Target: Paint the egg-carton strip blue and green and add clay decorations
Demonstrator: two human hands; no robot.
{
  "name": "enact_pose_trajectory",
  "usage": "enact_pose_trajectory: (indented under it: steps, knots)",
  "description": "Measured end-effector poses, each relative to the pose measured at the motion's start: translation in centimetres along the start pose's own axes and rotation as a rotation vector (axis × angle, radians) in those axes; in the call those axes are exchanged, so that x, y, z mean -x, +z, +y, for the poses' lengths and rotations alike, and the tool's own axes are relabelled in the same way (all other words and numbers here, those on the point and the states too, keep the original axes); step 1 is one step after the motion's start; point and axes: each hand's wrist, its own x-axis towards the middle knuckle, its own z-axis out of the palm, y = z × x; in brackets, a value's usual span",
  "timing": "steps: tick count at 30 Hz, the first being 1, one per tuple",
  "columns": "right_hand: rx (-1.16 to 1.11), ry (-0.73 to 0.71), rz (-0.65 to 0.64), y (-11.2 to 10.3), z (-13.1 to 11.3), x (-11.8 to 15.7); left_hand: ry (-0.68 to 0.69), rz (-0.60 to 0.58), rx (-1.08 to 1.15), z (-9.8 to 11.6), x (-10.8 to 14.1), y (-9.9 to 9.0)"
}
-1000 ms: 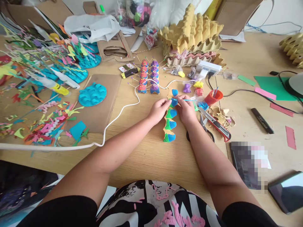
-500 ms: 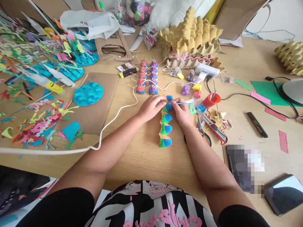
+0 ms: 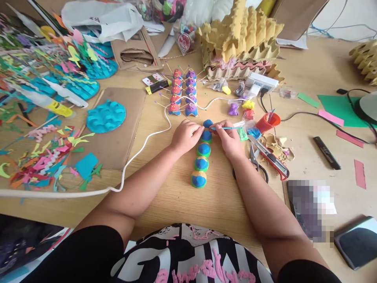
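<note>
blue-and-green clay-coated egg-carton strip [image 3: 204, 149] on the worktop [image 3: 167, 208], between the person's forearms [image 3: 150, 177], left hand [image 3: 187, 136] pinching it near the far end, right hand [image 3: 228, 138] clamped on a thin blue stick [image 3: 229, 128], box cutter [image 3: 269, 157] close by, red cup row [image 3: 176, 90] and purple cup row [image 3: 191, 91] beyond

In front of me I see a light wood-grain tabletop [image 3: 176, 204], softly lit, and beyond it, far right, a white wall [image 3: 363, 13].
</note>
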Motion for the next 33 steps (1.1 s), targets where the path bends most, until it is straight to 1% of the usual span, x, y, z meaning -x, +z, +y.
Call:
enact_pose_trajectory:
  steps: [3,6,8,10,13,15,18,20,22,23,25,27,28,30,32,33]
  knots:
    - [-0.016,0.003,0.013,0.0,0.1,-0.1,-0.018,-0.025,0.022,0.0,-0.1,0.1]
    - [-0.049,-0.003,0.048,0.0,0.2,-0.3,-0.029,-0.022,0.051,0.1,-0.2,0.2]
    - [-0.063,-0.031,0.102,0.0,0.3,-0.5,-0.039,0.003,0.083,0.1,-0.2,0.1]
    - [-0.060,-0.080,0.180,-0.1,0.3,-0.6,-0.046,0.053,0.134,0.2,-0.4,0.0]
    - [0.023,-0.187,0.287,-0.2,0.2,-0.6,-0.046,0.102,0.214,0.4,-0.5,-0.1]
    - [0.151,-0.244,0.298,-0.4,-0.3,-0.5,-0.044,0.091,0.245,0.5,-0.5,0.0]
    - [0.416,-0.283,0.213,-0.9,-2.0,-0.1,-0.039,0.074,0.265,0.4,-0.5,0.2]
    - [0.636,-0.309,0.121,-1.4,-3.6,0.1,-0.035,0.074,0.293,0.3,-0.4,0.3]
    - [0.866,-0.332,0.058,-1.8,-5.3,0.5,-0.032,0.081,0.333,0.0,-0.5,0.5]
    - [0.975,-0.355,0.015,-2.0,-6.0,0.8,-0.029,0.088,0.350,-0.1,-0.5,0.6]
    - [1.220,-0.370,-0.127,-2.2,-7.0,1.5,-0.024,0.112,0.369,-0.2,-0.5,0.7]
    - [1.476,-0.366,-0.285,-2.3,-7.3,2.6,-0.018,0.132,0.372,-0.3,-0.5,0.8]
    - [1.568,-0.371,-0.351,-2.3,-7.3,3.3,-0.013,0.132,0.371,-0.3,-0.5,0.8]
    - [1.653,-0.399,-0.458,-2.5,-6.7,4.6,0.001,0.121,0.368,-0.3,-0.5,0.9]
    - [1.684,-0.453,-0.505,-2.8,-5.9,5.9,0.011,0.108,0.367,-0.2,-0.5,0.9]
    - [1.690,-0.482,-0.509,-3.0,-5.5,6.5,0.014,0.104,0.366,-0.2,-0.5,0.9]
